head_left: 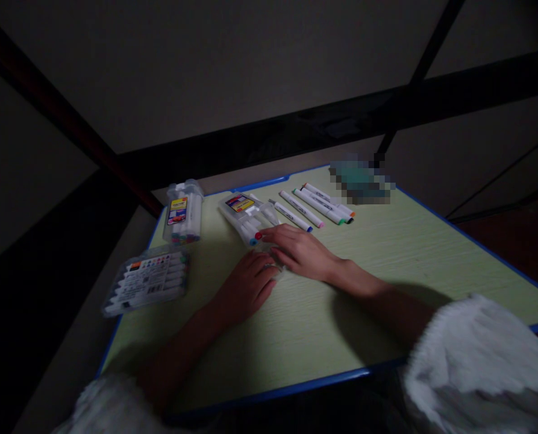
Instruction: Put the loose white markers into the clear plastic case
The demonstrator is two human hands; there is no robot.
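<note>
A clear plastic marker case with a yellow-and-red label lies open in the middle of the table. Inside it are a few white markers, among them one with a red end and one with a blue end. Its clear flap folds toward me. My left hand curls over that flap, fingers bent on its near edge. My right hand reaches in from the right, fingers stretched out; its forefinger touches the red end, while the thumb is apart from it, near the flap.
Several loose white markers with coloured ends lie right of the case. Two more filled marker cases, one upright and one flat, sit at the left edge. A blurred greenish thing occupies the far right corner of the blue-edged table.
</note>
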